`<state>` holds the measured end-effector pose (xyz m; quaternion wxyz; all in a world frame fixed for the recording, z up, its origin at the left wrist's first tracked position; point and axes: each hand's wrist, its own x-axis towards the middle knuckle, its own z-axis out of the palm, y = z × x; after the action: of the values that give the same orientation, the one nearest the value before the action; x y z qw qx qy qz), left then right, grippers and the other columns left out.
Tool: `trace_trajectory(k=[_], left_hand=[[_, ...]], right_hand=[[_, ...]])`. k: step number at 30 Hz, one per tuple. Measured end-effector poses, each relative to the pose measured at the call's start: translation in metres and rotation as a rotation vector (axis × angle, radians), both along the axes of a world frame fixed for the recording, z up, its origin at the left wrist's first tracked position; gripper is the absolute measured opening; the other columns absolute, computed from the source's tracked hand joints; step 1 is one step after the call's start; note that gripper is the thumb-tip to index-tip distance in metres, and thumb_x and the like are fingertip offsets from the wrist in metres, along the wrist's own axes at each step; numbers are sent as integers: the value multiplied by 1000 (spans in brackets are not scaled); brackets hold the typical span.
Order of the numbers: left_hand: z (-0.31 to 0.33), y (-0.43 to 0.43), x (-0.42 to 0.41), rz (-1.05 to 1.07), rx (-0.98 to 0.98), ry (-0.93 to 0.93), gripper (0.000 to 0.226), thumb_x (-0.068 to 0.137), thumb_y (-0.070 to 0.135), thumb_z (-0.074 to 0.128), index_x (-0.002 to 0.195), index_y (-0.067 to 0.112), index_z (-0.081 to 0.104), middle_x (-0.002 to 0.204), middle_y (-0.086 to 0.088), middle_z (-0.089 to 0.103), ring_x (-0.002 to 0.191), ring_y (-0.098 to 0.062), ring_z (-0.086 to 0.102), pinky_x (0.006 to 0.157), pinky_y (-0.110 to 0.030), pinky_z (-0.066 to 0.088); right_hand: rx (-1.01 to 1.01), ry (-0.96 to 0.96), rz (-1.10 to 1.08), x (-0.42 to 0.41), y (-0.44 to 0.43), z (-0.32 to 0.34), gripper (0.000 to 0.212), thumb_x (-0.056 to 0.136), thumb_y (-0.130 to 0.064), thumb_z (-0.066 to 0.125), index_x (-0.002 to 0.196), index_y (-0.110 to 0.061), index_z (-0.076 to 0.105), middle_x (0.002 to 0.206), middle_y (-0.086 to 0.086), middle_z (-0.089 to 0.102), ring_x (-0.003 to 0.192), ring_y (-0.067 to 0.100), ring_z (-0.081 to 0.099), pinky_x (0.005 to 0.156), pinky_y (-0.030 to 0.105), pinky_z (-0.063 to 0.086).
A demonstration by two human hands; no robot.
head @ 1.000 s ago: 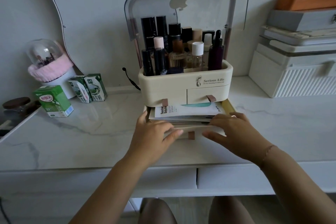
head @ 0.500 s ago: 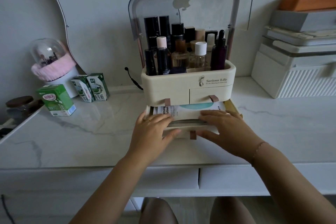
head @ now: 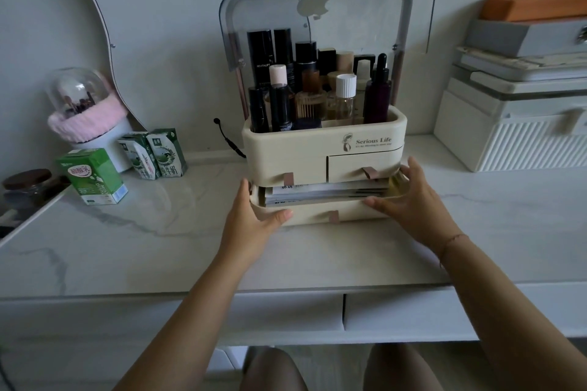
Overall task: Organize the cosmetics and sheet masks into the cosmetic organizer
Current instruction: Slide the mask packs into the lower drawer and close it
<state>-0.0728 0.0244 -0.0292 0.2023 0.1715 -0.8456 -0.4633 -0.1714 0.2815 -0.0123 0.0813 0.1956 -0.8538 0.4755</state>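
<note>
Left hand (head: pixel 251 219) and right hand (head: pixel 413 200), apart and flat, press opposite corners of the drawer (head: pixel 317 216); sheet masks (head: pixel 324 192) lie between them.

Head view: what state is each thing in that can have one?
Lid, raised open.
Bottom drawer, partly out.
Sheet masks, stacked flat in the bottom drawer.
Small drawer, shut.
Bottles, upright in the organizer.
Left hand, open, against the drawer's left corner.
Right hand, open, against its right corner.
</note>
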Motion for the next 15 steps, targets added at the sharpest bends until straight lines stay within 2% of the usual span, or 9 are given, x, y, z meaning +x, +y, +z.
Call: trace_trajectory(k=[2,3,5,8,10,13,15], left_hand=[[1,-3,-7,-14,16,15,86,75,37,76,145,21,29,139,2,51,125,-19,49,103,-37,41],[1,-3,-9,-3,21,33,79,76,33,76,143,22,34,131,2,57,117,-18,55,99,-37,45],[0,-3,-12,42,-5,75,70,76,29,76,138,22,42,117,2,63,106,-17,60,89,-33,48],[-2,-5,-14,102,-42,110,65,74,29,78,132,22,49,111,6,64,98,-14,60,79,-23,44],[-3,-6,-18,93,-28,131,52,73,24,79,119,22,56,105,7,67,94,-12,63,75,-21,46],[-2,-8,-25,108,-18,136,37,73,17,77,107,22,61,96,6,69,91,-14,66,80,-29,52],[-2,-10,-29,131,-14,141,35,73,14,77,104,22,64,92,7,69,89,-13,66,83,-33,53]], right_hand=[[1,12,17,-13,3,3,69,71,-39,76,127,-20,42,126,-8,56,112,12,54,87,22,45],[22,20,12,-17,4,4,64,73,-38,75,126,-20,44,125,-6,58,113,16,55,90,30,46],[70,47,1,-23,8,2,59,75,-38,72,127,-20,48,122,-5,61,114,16,56,94,35,46],[85,64,0,-28,10,-2,59,76,-39,72,127,-21,50,121,-5,62,113,14,55,96,36,46],[61,59,-11,-32,9,-5,54,76,-39,72,123,-22,54,115,-7,64,107,11,57,92,31,46],[23,60,-54,-37,6,-7,42,76,-34,73,114,-22,61,104,-10,66,99,10,61,83,25,45],[5,66,-86,-40,4,-8,39,75,-30,75,112,-21,63,100,-10,67,96,11,63,84,28,49]])
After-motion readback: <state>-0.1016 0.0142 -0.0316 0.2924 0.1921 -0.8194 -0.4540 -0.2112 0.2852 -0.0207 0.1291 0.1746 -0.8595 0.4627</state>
